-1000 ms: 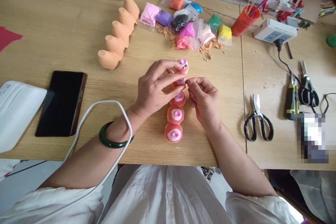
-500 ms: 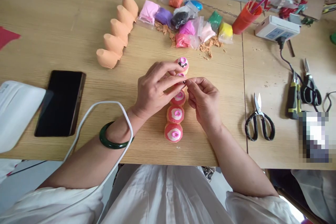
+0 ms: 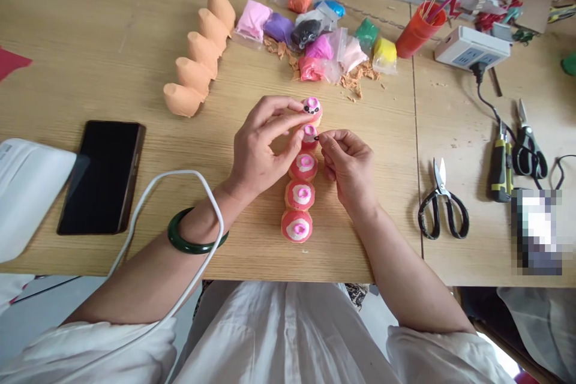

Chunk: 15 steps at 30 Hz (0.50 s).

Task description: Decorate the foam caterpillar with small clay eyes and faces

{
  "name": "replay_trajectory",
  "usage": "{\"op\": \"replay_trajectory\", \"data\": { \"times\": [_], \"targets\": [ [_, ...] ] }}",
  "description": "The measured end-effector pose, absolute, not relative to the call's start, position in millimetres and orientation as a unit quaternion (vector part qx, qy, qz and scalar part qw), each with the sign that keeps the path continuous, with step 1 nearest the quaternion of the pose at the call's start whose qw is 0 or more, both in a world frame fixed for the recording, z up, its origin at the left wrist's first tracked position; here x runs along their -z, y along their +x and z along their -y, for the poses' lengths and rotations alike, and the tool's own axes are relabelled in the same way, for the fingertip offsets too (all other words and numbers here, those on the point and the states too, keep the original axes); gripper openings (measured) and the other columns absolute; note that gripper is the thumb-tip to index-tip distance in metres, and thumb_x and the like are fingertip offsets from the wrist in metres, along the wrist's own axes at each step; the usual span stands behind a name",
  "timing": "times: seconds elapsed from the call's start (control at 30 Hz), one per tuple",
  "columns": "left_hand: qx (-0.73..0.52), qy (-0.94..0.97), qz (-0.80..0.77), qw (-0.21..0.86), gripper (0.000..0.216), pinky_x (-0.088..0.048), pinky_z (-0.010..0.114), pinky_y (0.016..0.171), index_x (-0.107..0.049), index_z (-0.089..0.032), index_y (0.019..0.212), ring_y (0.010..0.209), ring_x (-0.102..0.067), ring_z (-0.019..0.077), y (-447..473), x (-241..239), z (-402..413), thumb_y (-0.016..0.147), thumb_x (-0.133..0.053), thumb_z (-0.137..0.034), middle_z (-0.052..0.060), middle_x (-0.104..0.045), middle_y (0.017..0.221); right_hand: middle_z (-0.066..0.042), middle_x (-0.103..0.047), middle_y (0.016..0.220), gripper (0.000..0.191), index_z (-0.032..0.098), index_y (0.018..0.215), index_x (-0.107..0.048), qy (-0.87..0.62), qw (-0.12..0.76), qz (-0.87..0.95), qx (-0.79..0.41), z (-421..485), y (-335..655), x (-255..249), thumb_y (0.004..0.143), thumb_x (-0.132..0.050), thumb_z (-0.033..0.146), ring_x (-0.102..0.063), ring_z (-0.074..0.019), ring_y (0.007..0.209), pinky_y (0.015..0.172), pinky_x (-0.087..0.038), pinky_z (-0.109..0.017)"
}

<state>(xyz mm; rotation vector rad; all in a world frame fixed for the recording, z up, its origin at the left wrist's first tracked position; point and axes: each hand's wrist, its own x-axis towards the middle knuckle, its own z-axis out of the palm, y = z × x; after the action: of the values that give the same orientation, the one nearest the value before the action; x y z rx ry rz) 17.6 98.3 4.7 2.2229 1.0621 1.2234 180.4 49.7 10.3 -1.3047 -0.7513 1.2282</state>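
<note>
A strip of joined egg-carton cups (image 3: 300,195), painted pink with white patches and bright pink rings, runs up the table in front of me. The farthest cup (image 3: 312,106) also carries small black pieces. My left hand (image 3: 265,141) steadies the strip from the left, its fingers by the far cup and its thumb against the second cup (image 3: 309,132). Between right thumb and forefinger, a tiny black loop (image 3: 316,138) is pinched at the second cup's right edge. My right hand (image 3: 353,165) has its other fingers curled in.
Bags of coloured clay (image 3: 319,46) lie beyond the strip, beside an unpainted orange cup strip (image 3: 198,60). Black-handled scissors (image 3: 443,204), a power strip (image 3: 472,48) and a red cup (image 3: 418,33) are on the right. A phone (image 3: 101,177) lies left; a white cable (image 3: 175,174) crosses my left forearm.
My left thumb has moved down and away from my right fingertips, uncovering the second cup. The black loop now shows in my right pinch, beside that cup.
</note>
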Motion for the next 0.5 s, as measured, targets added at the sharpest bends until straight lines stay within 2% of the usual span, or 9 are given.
{"op": "replay_trajectory", "data": {
  "times": [0.07, 0.13, 0.33, 0.5],
  "targets": [
    [-0.434, 0.778, -0.396, 0.225, 0.026, -0.064, 0.031, 0.085, -0.077, -0.027, 0.122, 0.104, -0.072, 0.0186, 17.3, -1.0, -99.2, 0.105, -0.058, -0.034, 0.006, -0.070, 0.127, 0.008, -0.043, 0.056, 0.040, 0.021, 0.080, -0.064, -0.561, 0.554, 0.326, -0.522, -50.4, 180.9, -8.7, 0.079, -0.086, 0.054, -0.032, -0.0054, 0.046, 0.039, -0.025, -0.021],
    [-0.431, 0.767, -0.399, 0.258, 0.026, -0.064, 0.029, 0.082, -0.078, -0.026, 0.121, 0.104, -0.072, 0.0187, 17.7, 2.9, -100.1, 0.104, -0.062, -0.038, 0.007, -0.070, 0.127, 0.008, -0.044, 0.056, 0.039, 0.021, 0.080, -0.063, -0.560, 0.551, 0.332, -0.523, -50.5, 181.0, -7.3, 0.081, -0.085, 0.054, -0.031, -0.0054, 0.046, 0.039, -0.025, -0.021],
    [-0.418, 0.765, -0.389, 0.298, 0.030, -0.063, 0.036, 0.102, -0.077, -0.025, 0.122, 0.119, -0.070, 0.0231, 20.0, 6.7, -99.6, 0.101, -0.067, -0.043, 0.008, -0.069, 0.130, 0.008, -0.045, 0.059, 0.035, 0.021, 0.084, -0.063, -0.556, 0.554, 0.349, -0.512, -50.3, 182.1, -3.9, 0.086, -0.082, 0.050, -0.034, -0.0057, 0.048, 0.042, -0.028, -0.021],
    [-0.411, 0.775, -0.382, 0.292, 0.029, -0.060, 0.038, 0.108, -0.076, -0.023, 0.124, 0.121, -0.069, 0.0232, 19.2, 5.4, -99.1, 0.101, -0.067, -0.038, 0.008, -0.069, 0.128, 0.006, -0.051, 0.062, 0.032, 0.021, 0.084, -0.064, -0.552, 0.561, 0.355, -0.504, -51.5, 182.2, -2.7, 0.087, -0.081, 0.047, -0.040, -0.0063, 0.052, 0.045, -0.034, -0.021]
  ]
}}
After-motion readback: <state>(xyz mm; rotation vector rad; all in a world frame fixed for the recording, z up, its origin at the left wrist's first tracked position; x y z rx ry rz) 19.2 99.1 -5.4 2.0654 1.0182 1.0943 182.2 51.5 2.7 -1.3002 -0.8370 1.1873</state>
